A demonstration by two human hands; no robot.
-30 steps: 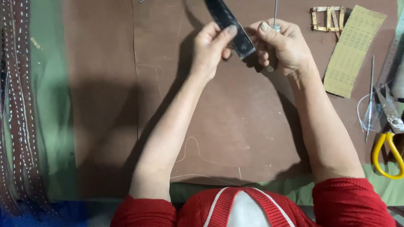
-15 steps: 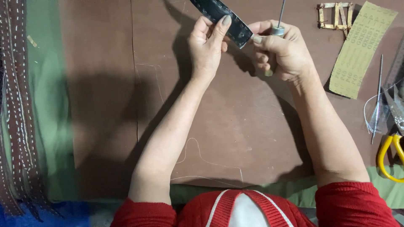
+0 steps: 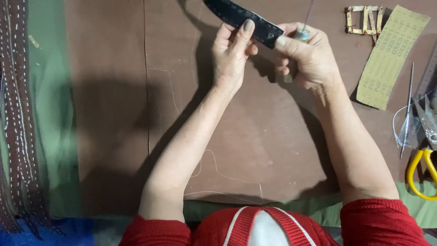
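Note:
My left hand (image 3: 231,53) pinches a dark leather strap (image 3: 236,17) with stitch holes along its edges; the strap runs up and left out of the frame. My right hand (image 3: 306,55) grips an awl (image 3: 302,30) with a metal collar and a thin spike pointing up, its thumb pressed on the strap's near end. Both hands are held together above a large brown leather sheet (image 3: 236,123).
Stitched brown straps (image 3: 18,114) lie on green cloth at the left. At the right are a sandpaper strip (image 3: 391,54), a small wooden frame (image 3: 363,19), a thin needle tool (image 3: 407,109), clear thread and yellow-handled scissors (image 3: 421,173).
The strap has tilted flatter, its near end swung right under my right thumb. Both hands shifted slightly; the awl's spike is now blurred.

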